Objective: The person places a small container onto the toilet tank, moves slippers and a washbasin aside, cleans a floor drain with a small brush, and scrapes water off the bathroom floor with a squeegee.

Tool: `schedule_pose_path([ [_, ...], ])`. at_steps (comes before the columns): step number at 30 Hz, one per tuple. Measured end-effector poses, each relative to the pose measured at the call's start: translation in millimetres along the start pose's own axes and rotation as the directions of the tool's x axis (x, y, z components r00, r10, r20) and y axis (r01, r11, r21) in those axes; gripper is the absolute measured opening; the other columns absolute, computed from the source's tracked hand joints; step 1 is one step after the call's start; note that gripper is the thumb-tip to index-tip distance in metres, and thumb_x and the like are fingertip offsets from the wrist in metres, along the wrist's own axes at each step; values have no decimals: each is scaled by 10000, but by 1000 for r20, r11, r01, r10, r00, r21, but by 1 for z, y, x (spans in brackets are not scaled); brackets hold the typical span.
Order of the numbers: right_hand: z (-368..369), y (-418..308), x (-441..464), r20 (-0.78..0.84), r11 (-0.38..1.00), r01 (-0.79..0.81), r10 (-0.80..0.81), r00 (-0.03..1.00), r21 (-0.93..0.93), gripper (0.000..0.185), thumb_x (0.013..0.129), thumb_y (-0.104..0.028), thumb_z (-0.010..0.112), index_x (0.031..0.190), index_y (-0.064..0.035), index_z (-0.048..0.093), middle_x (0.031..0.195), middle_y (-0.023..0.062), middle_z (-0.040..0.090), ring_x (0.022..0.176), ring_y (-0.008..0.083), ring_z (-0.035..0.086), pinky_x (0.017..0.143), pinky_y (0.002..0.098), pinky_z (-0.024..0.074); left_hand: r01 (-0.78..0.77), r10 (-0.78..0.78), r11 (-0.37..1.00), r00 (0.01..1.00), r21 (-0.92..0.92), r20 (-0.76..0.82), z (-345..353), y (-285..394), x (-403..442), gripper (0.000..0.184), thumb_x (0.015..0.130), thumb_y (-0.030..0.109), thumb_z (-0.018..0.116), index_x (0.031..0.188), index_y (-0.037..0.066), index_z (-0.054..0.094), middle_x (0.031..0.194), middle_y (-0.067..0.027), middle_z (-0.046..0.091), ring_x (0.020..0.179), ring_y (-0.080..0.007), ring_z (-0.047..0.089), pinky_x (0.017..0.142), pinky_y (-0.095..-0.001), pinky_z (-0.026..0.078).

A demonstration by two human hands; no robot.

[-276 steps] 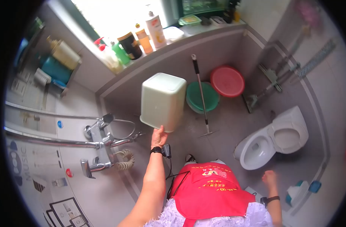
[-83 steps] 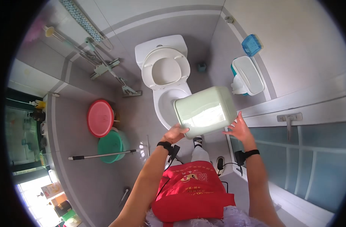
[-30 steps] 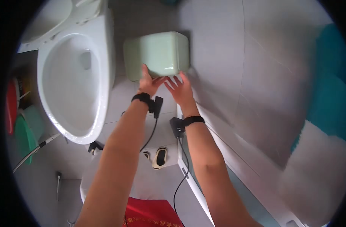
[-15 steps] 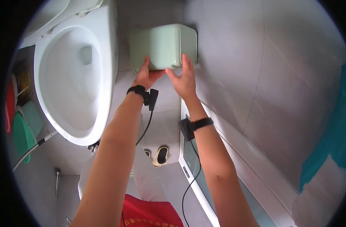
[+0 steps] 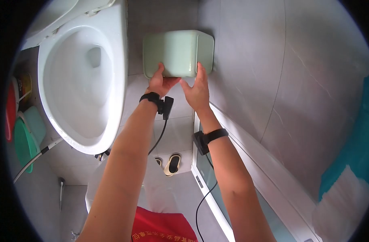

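A pale green plastic bin [image 5: 172,50] with rounded corners is between the toilet and the grey wall; I cannot tell whether it has a lid. My left hand [image 5: 160,82] grips its near edge, thumb on the broad face and the other fingers tucked under. At the near right corner, my right hand [image 5: 198,88] has its fingers against the bin and its thumb by the lower edge. Both wrists wear black straps with small black boxes and cables.
The white toilet [image 5: 116,101] stands close on the left, its seat raised. Green and red basins [image 5: 25,139] sit beyond it. A white-framed glass panel [image 5: 198,177] runs along the right. Beige slippers [image 5: 173,164] lie on the tiled floor [image 5: 172,135].
The bin and both hands have shifted slightly right and towards me in view, partly because the camera moved. My hold on the bin looks the same.
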State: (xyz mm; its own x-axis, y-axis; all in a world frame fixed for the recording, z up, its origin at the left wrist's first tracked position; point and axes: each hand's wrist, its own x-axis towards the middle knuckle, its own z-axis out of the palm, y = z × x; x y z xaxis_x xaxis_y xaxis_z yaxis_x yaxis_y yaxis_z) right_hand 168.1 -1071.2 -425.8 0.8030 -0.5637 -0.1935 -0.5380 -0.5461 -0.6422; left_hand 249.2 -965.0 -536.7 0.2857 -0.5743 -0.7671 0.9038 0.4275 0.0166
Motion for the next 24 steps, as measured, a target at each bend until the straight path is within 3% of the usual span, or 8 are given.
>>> schedule_pose_path([
  [6,-1,-9,1,-13,995,-71,70,997,-65,841,770,-211,709,1431,-7,230,1388,295,355,1316,443,314,1086,464,297,93,-91,995,994,27,-64,4,4,-6,708,877,523,588,1319,23,350,1157,-206,531,1042,-339,585,906,-481,521],
  [9,-4,-15,3,-30,991,-115,113,993,-70,867,765,-231,720,1438,-13,218,1394,291,349,1316,435,318,1084,460,300,94,-74,990,979,100,-192,26,10,-30,788,803,534,681,1348,86,331,1178,-192,497,1067,-311,549,897,-506,511],
  [12,-4,-16,6,-32,985,-158,157,987,-63,886,761,-258,731,1441,-18,216,1391,290,347,1307,431,328,1078,456,307,141,-126,986,980,91,-152,19,11,-26,816,773,521,720,1370,135,321,1225,-164,448,1098,-291,509,900,-523,504],
  [15,0,-24,11,-45,984,-171,169,985,-55,877,767,-300,727,1437,-24,233,1369,290,363,1283,428,353,1060,449,328,136,-115,987,971,90,-212,27,14,-40,741,793,462,726,1341,132,353,1253,-137,417,1096,-282,505,905,-517,502],
  [17,-1,-29,12,-34,984,-171,170,985,-49,864,776,-337,716,1433,-26,249,1347,293,376,1266,419,370,1042,448,344,129,-108,982,983,137,-147,20,12,-34,643,811,406,725,1293,126,403,1227,-128,433,1073,-274,513,915,-504,502],
  [21,8,-24,23,-31,947,-246,245,969,-206,783,809,-380,670,1426,-63,306,1299,262,431,1200,400,442,1006,435,376,87,-76,985,994,146,-80,30,8,-40,495,855,294,702,1198,77,418,1151,-137,532,1052,-278,567,989,-462,454],
  [24,-3,-29,25,-1,911,-331,341,940,-245,698,843,-362,634,1426,-111,344,1266,235,485,1171,378,491,1008,407,389,73,-43,985,982,158,-184,29,-2,-33,474,837,262,724,1155,40,452,1083,-144,536,1001,-281,581,948,-423,502],
])
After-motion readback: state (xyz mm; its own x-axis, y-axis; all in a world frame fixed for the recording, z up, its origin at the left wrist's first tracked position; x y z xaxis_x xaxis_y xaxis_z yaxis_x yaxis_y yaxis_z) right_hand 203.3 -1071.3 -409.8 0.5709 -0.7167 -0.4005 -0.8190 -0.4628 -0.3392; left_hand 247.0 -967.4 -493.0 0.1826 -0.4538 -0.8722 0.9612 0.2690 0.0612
